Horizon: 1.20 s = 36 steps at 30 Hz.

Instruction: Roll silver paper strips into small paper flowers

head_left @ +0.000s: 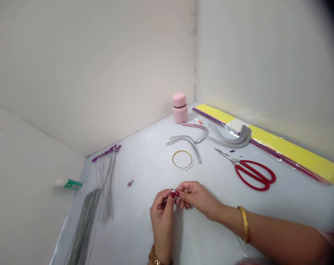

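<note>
My left hand (163, 208) and my right hand (193, 197) meet fingertip to fingertip over the table's front middle. Between the pinched fingers shows a tiny white piece (172, 191), mostly covered by the fingertips, and which hand bears it is hard to make out. Just beyond the hands lies a ring of narrow tape (193, 162). Red-handled scissors (252, 174) rest to the right with their blades apart. On the left, thin wires with purple tips (111, 149) lie near a thick bundle of bare wires (85, 221).
A pink jar (180, 108) stands at the back. Curved grey strips (233, 141) and a long yellow pack (288, 145) lie at the right. A green and white tube (73, 184) is at the left edge, and a small metal object (130, 182) lies left of the hands.
</note>
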Available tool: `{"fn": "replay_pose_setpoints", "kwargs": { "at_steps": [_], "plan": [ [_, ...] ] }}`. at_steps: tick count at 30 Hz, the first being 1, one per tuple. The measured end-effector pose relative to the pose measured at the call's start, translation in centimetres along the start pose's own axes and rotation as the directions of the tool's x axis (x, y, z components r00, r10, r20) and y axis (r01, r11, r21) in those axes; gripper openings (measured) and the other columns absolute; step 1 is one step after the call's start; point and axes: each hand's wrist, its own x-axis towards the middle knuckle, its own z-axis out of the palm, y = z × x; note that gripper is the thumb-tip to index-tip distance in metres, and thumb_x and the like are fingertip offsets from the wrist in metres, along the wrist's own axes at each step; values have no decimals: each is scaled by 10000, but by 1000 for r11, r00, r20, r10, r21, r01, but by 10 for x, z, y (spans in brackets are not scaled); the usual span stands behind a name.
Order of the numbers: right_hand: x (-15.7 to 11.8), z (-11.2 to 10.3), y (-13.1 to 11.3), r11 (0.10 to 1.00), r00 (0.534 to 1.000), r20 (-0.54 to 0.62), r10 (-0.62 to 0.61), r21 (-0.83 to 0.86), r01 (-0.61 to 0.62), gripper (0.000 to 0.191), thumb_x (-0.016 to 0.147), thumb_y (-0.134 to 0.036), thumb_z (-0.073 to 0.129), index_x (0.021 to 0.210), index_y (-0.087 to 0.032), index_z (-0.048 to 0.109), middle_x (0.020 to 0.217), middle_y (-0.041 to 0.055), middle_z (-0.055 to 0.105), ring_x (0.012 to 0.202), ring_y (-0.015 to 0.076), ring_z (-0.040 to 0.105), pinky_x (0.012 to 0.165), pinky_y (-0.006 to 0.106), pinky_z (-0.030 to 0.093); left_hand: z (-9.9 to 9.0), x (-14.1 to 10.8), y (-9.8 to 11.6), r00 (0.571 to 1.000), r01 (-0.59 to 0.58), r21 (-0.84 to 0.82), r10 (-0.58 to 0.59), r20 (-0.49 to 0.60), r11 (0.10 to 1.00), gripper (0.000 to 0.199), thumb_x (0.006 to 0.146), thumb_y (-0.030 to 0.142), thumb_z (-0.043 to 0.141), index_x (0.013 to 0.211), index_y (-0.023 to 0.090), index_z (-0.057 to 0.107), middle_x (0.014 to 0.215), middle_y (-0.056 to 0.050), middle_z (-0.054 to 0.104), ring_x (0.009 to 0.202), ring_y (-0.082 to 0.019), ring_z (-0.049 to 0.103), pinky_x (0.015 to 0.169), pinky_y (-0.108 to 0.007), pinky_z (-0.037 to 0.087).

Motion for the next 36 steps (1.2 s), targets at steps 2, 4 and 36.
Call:
{"fn": "replay_pose_setpoints", "kwargs": {
  "at_steps": [2, 4, 36],
  "plan": [
    [1, -1, 1, 1000, 1000, -9, 4, -15, -4, 234, 678, -351, 651, 676, -127, 584, 563, -3, 616, 450, 77, 522, 421, 182, 301, 1, -1, 1, 1000, 22, -14, -22, -13, 1000, 147, 784, 263, 573, 800, 137, 647, 740, -55, 653, 706, -162, 589, 681, -268, 464],
    [1, -1, 2, 1000, 1000, -8, 9, -26, -9, 195, 684, -315, 643, 690, -129, 584, 570, -4, 618, 458, 78, 526, 428, 182, 314, 1, -1, 2, 999, 45, -23, -45, -22, 999, 161, 784, 273, 570, 797, 131, 645, 739, -62, 659, 701, -168, 594, 678, -276, 465],
    [1, -6, -2, 985, 998, 36, 52, 160, -58, 157, 715, -277, 608, 720, -123, 579, 565, -3, 609, 480, 67, 522, 462, 182, 322, -11, 3, -4, 915, -403, 428, 354, 193, 809, 277, 795, 97, 474, 985, 192, 651, 1021, -101, 639, 954, -214, 563, 852, -365, 436]
  ]
}}
